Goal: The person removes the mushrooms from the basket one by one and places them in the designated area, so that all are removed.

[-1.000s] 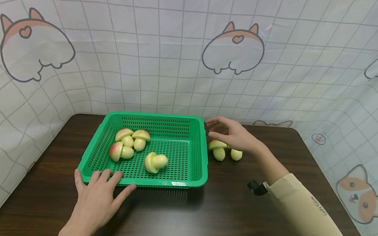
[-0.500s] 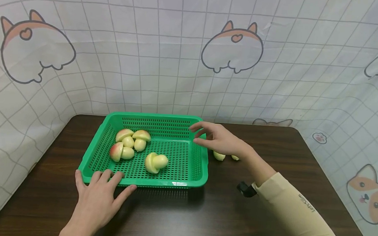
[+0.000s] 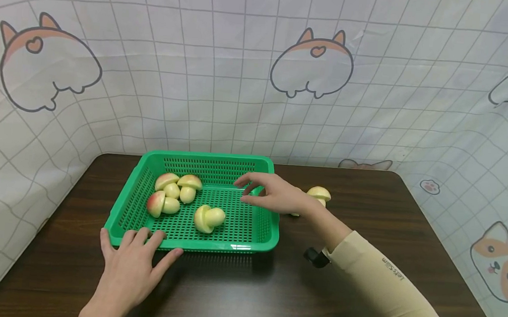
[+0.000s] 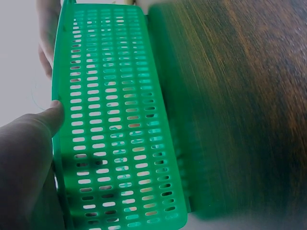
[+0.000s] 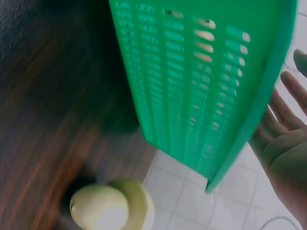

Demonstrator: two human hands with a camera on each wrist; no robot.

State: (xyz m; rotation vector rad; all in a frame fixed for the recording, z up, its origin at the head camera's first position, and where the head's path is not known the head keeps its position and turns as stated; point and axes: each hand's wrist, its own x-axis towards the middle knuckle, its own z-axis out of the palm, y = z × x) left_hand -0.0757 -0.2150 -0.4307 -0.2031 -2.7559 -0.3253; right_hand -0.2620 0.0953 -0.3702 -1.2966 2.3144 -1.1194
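A green slotted plastic basket (image 3: pixel 254 233) sits on the table with several mushrooms in it, pale yellow-green and some with reddish caps. A red-capped mushroom (image 3: pixel 156 203) lies at the left among others; one mushroom (image 3: pixel 209 218) lies apart near the middle. My left hand (image 3: pixel 131 266) rests on the near rim, fingers spread, and its thumb (image 4: pixel 55 115) touches the rim in the left wrist view. Over the basket's right side hovers my right hand (image 3: pixel 273 192), fingers loosely bent, nothing seen in it. Beyond its wrist stands a mushroom (image 3: pixel 319 192) on the table, partly hidden.
The dark wooden table (image 3: pixel 234 296) ends at a pale grid-patterned cloth (image 3: pixel 224 76) with cartoon dogs behind and at both sides. A small black device (image 3: pixel 316 258) sits at the right wrist by a beige sleeve (image 3: pixel 374 277).
My right hand has moved left and slightly nearer, from above the mushrooms on the right to over the basket. The left hand and the mushrooms in the basket stay as they were.
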